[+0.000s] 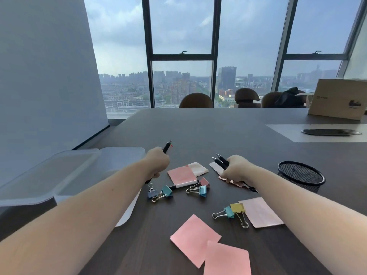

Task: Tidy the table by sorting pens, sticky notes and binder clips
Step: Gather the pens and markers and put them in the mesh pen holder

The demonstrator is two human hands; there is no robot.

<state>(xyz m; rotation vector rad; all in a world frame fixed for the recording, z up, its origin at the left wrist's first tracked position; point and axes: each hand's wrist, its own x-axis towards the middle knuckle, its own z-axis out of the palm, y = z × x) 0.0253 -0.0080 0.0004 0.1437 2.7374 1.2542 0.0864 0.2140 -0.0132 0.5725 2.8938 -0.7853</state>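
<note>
My left hand (157, 162) is closed around one black pen (167, 146) that points up and away. Two black pens (220, 160) are gripped in my right hand (237, 169), their tips sticking out to the left. Between the hands lies a pink sticky-note pad (182, 174), and another pen (183, 185) lies under its near edge. Several binder clips are scattered nearby: blue and teal ones (161, 192), a teal one (202, 190), and a yellow one with a teal one (236, 209). Loose pink sticky notes (195, 238) lie close to me.
A black mesh pen cup (300, 174) stands to the right of my right hand. Clear plastic boxes (79, 171) sit at the left, on the dark table (198, 128). A pale pink note (260, 212) lies by the yellow clip. A cardboard box (337, 98) and chairs stand at the far side.
</note>
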